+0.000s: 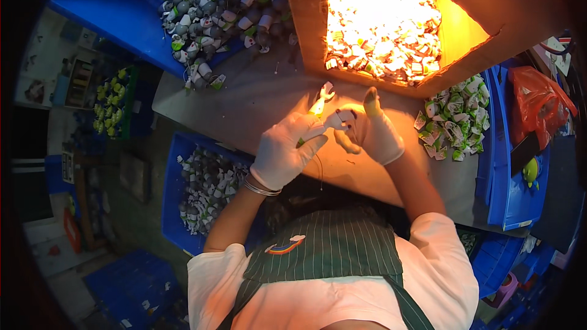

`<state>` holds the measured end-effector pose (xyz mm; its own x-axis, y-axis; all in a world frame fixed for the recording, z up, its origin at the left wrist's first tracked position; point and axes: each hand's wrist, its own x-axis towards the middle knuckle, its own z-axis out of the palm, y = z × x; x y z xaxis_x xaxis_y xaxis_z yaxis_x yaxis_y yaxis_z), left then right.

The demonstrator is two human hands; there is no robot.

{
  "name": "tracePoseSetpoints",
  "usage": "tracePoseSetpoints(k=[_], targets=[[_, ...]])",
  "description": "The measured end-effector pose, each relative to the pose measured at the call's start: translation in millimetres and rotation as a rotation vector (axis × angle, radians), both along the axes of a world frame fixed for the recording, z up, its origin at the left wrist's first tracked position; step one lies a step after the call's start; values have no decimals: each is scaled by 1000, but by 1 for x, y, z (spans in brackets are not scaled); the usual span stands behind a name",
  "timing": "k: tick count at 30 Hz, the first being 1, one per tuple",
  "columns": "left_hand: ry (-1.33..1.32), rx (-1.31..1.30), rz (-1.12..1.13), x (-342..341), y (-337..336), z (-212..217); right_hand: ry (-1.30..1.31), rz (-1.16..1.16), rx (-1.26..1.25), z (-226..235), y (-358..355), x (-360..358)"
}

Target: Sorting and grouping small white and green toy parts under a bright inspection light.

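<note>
1. Grey worktable [244,101], lamp-lit carton [382,21] at one o'clock
2. Gloved left hand [286,150] clamps small tool [319,102]; right hand [373,131] pinches white tagged toy piece [341,119] at centre
3. Looks light, fiddly; best held by edges

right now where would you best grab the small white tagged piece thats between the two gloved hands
Grip the small white tagged piece by its right end, coming from the right, probably: the left hand covers its left end, while the right hand already pinches that free side.
</note>
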<state>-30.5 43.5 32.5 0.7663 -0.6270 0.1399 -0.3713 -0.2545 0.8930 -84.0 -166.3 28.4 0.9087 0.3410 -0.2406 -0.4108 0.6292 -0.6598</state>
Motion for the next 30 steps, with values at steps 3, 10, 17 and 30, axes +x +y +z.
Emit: tracePoseSetpoints(k=[3,10,17,30], targets=[[-551,153,-78,4,0,20,291,97,-213,18,2,0],[-236,166,-188,16,11,-1,-628,2,-1201,6,11,-3],[1000,-32,-169,17,3,3,-1072,-339,-1721,1,17,8],[35,139,115,47,-29,-97,-107,-406,-964,-108,17,-4]])
